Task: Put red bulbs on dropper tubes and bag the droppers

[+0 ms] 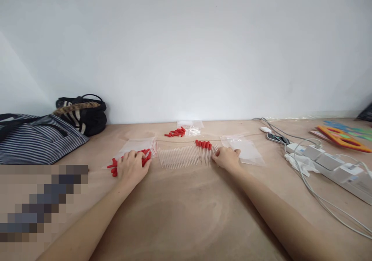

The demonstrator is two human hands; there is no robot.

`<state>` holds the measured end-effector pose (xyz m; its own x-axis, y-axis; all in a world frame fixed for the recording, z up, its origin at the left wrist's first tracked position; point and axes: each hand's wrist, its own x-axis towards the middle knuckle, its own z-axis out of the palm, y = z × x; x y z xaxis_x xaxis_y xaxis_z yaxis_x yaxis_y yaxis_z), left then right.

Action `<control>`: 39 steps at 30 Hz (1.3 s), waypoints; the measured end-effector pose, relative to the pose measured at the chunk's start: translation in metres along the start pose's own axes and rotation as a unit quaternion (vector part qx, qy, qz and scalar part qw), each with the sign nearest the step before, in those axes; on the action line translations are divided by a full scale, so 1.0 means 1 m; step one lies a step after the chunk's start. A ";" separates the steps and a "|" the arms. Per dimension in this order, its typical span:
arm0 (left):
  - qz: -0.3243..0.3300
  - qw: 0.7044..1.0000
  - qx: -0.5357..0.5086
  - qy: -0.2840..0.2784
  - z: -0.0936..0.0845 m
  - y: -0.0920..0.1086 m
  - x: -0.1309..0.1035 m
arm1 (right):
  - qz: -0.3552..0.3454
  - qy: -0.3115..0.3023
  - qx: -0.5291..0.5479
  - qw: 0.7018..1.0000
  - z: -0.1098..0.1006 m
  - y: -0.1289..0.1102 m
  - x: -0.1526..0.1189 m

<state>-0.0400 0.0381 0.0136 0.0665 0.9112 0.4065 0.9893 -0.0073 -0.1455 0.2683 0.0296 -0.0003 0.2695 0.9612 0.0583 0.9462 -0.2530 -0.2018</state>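
Note:
My left hand [132, 167] lies over a pile of red rubber bulbs [113, 164], its fingers bent loosely and the thumb apart; the fingertips are partly hidden. My right hand [228, 158] pinches at the right end of a row of thin clear dropper tubes [178, 157], its fingers closed on a tube mostly hidden by the hand. The tubes lie side by side on the table. Close to the left of my right hand, several tubes bear red bulbs [204, 144] on their far ends.
Clear plastic bags [246, 150] lie beside both hands. Farther back is another group of red bulbs [175, 132] with tubes [193, 131]. A power strip [345, 173] with chargers and cables runs along the right, near an orange frame [343, 139]. Bags [43, 137] stand at left.

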 end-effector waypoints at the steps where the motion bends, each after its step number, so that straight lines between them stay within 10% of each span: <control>1: 0.006 1.000 0.011 0.005 0.000 0.001 0.000 | 0.001 -0.001 -0.008 1.000 0.000 -0.002 0.000; 17: -0.008 0.997 -0.053 0.059 0.006 0.001 0.007 | 0.008 0.029 -0.039 0.999 -0.006 0.005 -0.007; 21: 0.089 0.974 -0.166 0.123 0.002 0.013 -0.003 | -0.078 0.115 0.003 0.990 -0.003 0.019 -0.021; 28: 0.290 0.887 -0.353 -0.069 -0.012 0.066 -0.047 | -0.358 0.120 0.075 0.923 0.007 0.017 -0.068; 39: 0.232 0.852 -0.446 -0.146 -0.011 0.060 -0.046 | -0.362 0.049 0.132 0.921 0.010 0.006 -0.073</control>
<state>0.0174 -0.0089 -0.0040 0.5716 0.7874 0.2309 0.5787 -0.5864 0.5668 0.2524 -0.0412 -0.0151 -0.3888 0.8495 0.3566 0.8107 0.4993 -0.3056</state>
